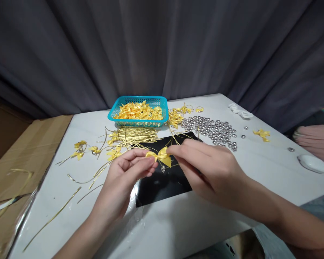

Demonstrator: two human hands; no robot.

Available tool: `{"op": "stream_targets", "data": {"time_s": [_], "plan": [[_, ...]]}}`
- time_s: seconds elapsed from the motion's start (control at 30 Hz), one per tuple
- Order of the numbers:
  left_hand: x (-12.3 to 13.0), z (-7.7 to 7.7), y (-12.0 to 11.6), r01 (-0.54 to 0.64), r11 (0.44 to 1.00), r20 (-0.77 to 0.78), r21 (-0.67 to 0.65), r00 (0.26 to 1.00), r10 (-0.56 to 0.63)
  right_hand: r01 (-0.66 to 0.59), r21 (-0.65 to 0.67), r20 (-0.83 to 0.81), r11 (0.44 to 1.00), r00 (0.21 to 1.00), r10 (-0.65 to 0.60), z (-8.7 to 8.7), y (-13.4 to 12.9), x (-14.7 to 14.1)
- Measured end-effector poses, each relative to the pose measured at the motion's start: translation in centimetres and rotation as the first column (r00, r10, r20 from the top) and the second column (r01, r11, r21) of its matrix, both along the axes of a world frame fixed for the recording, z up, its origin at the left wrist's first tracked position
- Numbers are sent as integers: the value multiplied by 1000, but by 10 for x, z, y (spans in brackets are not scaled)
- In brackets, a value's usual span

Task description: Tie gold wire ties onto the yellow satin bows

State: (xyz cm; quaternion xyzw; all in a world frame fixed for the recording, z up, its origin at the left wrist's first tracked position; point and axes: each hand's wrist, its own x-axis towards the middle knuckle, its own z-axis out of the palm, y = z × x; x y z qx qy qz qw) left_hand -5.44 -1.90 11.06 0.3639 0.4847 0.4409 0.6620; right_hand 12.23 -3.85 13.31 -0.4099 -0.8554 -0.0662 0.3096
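Over the black sheet, my left hand [129, 167] pinches the left loop of a yellow ribbon bow [164, 158] between thumb and fingers. My right hand [207, 165] is closed at the bow's right side, its fingertips pinching a thin gold cord that runs to the knot; part of the cord is hidden by the fingers. A small silver bead [163, 168] hangs just below the bow's middle. Beneath both hands lies the glossy black sheet [162, 189] on the white table [191, 223].
Behind the hands, a blue basket [165, 108] holds many yellow ribbon bows. A bundle of gold cords [137, 135] lies before it. Silver beads [210, 129] are spread to the right, near a white oval object [312, 163]. Cardboard [40, 144] borders the left side; a grey curtain [151, 46] hangs behind.
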Motion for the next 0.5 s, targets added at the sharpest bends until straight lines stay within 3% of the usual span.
{"op": "stream_targets", "data": {"time_s": [0.5], "plan": [[0, 2, -2, -2, 1000, 30, 7, 1000, 1, -36, -23, -15, 999, 999, 36, 2, 0, 2]]}}
